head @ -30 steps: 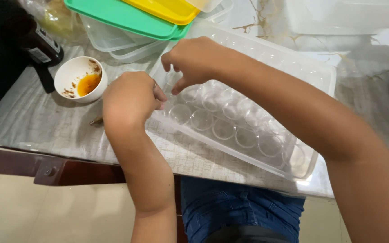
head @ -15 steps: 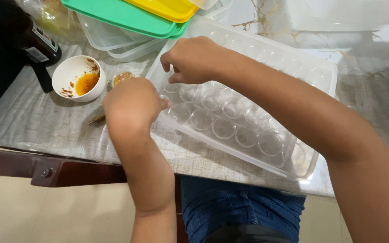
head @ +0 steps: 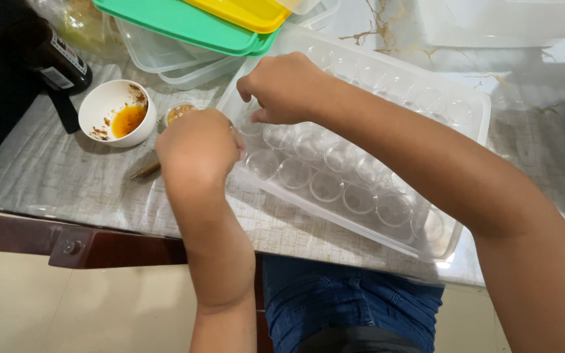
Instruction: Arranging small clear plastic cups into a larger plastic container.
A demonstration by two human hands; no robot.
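Marble counter (head: 47, 176) is covered by a clear egg tray (head: 361, 163), all visible cups empty. Left hand (head: 197, 147) is curled at its near corner; right hand (head: 286, 85) is pinched above the cups, contents hidden. Nothing is filled yet.

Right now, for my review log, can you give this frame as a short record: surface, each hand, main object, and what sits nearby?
surface: table with pale patterned covering
left hand: left hand at the near left edge of the clear egg tray, fingers curled; grip hidden
right hand: right hand over the tray's left end, fingers bent down into the cups
tray: clear plastic, rows of round cups, those in view empty
nearby: white bowl with orange residue; dark bottle; green lid and yellow lid stacked on clear containers
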